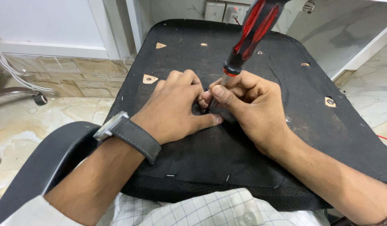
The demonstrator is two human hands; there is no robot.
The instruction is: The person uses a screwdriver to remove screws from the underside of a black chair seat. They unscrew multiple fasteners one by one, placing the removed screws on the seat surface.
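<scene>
An upturned chair seat (202, 167), covered in black fabric, lies across my lap. My right hand (248, 104) pinches the metal shaft of a screwdriver with a red and black handle (254, 31). The tool stands nearly upright, its tip pressed into the fabric near the seat's middle. My left hand (172, 106), with a grey-strapped wristwatch (126, 134) on its wrist, rests fingers curled on the fabric right beside the tip, thumb touching the right hand. The tip itself is hidden between the fingers.
Several triangular holes (149, 78) in the fabric show wood and bolt sockets. Small staples (170, 175) dot the seat's near edge. A dark curved chair part (55, 159) sits at the lower left. A castor wheel (39, 99) and white cables (9, 69) lie on the marble floor.
</scene>
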